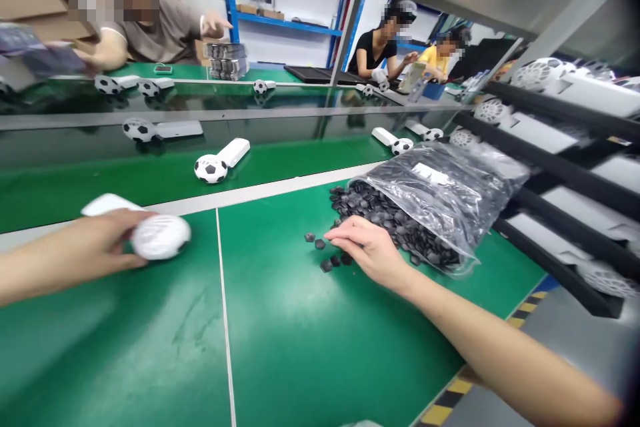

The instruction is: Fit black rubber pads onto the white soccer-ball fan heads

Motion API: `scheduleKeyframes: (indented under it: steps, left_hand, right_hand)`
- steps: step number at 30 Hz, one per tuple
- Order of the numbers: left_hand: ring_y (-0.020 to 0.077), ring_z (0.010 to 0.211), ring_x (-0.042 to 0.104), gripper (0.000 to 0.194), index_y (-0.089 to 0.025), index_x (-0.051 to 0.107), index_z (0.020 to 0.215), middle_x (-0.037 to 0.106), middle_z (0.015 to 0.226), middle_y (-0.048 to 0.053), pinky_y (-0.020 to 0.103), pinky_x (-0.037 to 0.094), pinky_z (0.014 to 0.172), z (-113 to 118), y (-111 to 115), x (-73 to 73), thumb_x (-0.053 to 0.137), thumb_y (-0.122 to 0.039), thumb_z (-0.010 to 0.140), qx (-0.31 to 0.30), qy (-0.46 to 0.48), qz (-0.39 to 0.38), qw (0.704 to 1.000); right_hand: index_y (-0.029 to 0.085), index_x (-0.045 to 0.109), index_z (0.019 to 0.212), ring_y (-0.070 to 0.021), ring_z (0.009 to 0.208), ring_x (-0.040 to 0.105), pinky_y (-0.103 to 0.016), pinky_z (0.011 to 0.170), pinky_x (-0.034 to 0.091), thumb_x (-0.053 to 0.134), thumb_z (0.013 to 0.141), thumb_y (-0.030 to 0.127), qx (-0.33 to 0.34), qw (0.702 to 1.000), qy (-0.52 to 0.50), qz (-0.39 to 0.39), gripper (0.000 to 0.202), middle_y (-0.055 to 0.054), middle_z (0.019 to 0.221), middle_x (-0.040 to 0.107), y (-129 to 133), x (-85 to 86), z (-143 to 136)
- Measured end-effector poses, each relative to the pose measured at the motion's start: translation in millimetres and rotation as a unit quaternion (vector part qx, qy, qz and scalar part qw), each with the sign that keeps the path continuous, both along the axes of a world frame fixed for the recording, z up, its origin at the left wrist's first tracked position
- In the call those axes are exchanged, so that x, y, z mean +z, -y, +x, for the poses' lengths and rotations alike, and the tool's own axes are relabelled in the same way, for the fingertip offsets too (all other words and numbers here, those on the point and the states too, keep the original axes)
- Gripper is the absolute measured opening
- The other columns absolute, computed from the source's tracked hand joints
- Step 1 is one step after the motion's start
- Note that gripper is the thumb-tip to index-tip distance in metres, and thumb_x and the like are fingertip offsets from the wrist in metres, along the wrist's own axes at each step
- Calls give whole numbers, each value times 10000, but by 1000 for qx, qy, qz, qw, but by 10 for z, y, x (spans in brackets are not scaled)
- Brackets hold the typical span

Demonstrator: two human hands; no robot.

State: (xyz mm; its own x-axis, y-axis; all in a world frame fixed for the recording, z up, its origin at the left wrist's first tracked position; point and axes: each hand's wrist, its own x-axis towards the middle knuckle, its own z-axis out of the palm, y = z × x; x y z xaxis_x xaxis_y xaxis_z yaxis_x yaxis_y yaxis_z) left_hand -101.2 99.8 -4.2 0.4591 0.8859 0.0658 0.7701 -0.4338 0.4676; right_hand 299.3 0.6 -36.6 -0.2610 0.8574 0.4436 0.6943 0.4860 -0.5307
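Bag (440, 177) of clear plastic lies on the green worktop (285, 347), black five-sided pieces (387, 210) spilling from its mouth. At that mouth, on the bag's near left, the right hand (373, 250) is beside a few loose pieces (320, 244), its fingertips bunched close together; whether they grip a piece, I cannot tell. Well left of the bag, the left hand (107, 240) has its fingers curled around a white ball-headed unit (161, 238), gripping it. Just beyond the bag lie two black-patched units (403, 147); right of the bag stands a dark rack (597, 300) bearing white parts.
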Motion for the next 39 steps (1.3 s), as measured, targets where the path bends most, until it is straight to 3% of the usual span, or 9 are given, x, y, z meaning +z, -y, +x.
scheduleKeyframes:
  steps: [2, 5, 10, 13, 16, 26, 30, 35, 39]
  left_hand:
    - [253, 851, 557, 363, -267, 594, 957, 596, 922, 15, 389, 446, 748, 332, 191, -49, 626, -465, 654, -45, -117, 33, 992]
    - [308, 932, 525, 434, -205, 566, 863, 566, 979, 89, 411, 421, 792, 894, 397, -78, 620, -565, 626, -120, -140, 75, 980]
    - [294, 806, 563, 446, -177, 480, 943, 564, 857, 93, 363, 439, 644, 1358, 539, -153, 541, -551, 709, -53, -138, -3, 989]
    - [319, 937, 552, 668, -190, 324, 1272, 511, 1080, 121, 381, 450, 705, 1426, 611, -197, 534, -515, 728, -31, -116, -2, 993]
    - [318, 1005, 535, 795, -266, 141, 1388, 424, 1225, 108, 382, 463, 718, 1447, 646, -221, 525, -512, 737, -35, -85, -17, 996]
    - [268, 1041, 530, 673, -258, 384, 1283, 515, 1208, 74, 369, 431, 849, 1433, 602, -226, 561, -548, 703, -55, -4, -16, 998]
    - [252, 1011, 540, 619, -270, 436, 1222, 544, 1157, 52, 351, 442, 824, 1456, 596, -239, 597, -523, 680, -54, 30, -16, 998]
    - [239, 978, 554, 531, -299, 478, 1145, 564, 1107, 20, 341, 447, 805, 1477, 601, -234, 616, -490, 669, -44, 50, -23, 998]
    - [244, 1029, 542, 612, -311, 416, 1206, 533, 1196, 12, 347, 443, 824, 1464, 591, -245, 620, -485, 656, -23, 18, -31, 999]
  right_hand:
    - [215, 679, 882, -130, 730, 572, -257, 673, 485, 497, 867, 265, 0, 1000, 10, 25, 189, -34, 777, 581, 4, 15, -27]
    - [207, 659, 878, -127, 749, 579, -254, 704, 483, 487, 874, 249, 19, 999, 8, 26, 177, -32, 790, 604, 15, 41, -75]
    - [185, 628, 874, -137, 785, 589, -270, 739, 486, 486, 871, 221, 52, 998, 30, 7, 147, -43, 823, 629, 65, 98, -183]
    - [186, 635, 852, -146, 820, 590, -276, 758, 482, 496, 865, 222, 61, 997, 39, 23, 144, -51, 847, 630, 88, 114, -287]
    - [185, 616, 852, -129, 773, 603, -248, 735, 479, 525, 844, 192, 74, 997, 15, -7, 92, -21, 813, 654, 83, 96, -430]
    - [191, 599, 701, -179, 994, 508, -370, 898, 413, 635, 742, 171, 79, 995, -60, -19, 57, -52, 990, 511, -45, -29, -741]
    - [187, 536, 754, -198, 1140, 455, -377, 938, 387, 670, 696, 179, 73, 984, -119, -110, 147, -68, 1184, 494, -85, -25, -765]
    - [200, 468, 838, -169, 953, 561, -277, 712, 461, 725, 626, 235, 56, 971, -147, -181, 335, -25, 1038, 602, -197, -12, -725]
    - [181, 564, 893, -155, 860, 582, -266, 677, 463, 650, 732, 276, 40, 983, -72, -164, 205, -34, 949, 632, -349, -39, -476]
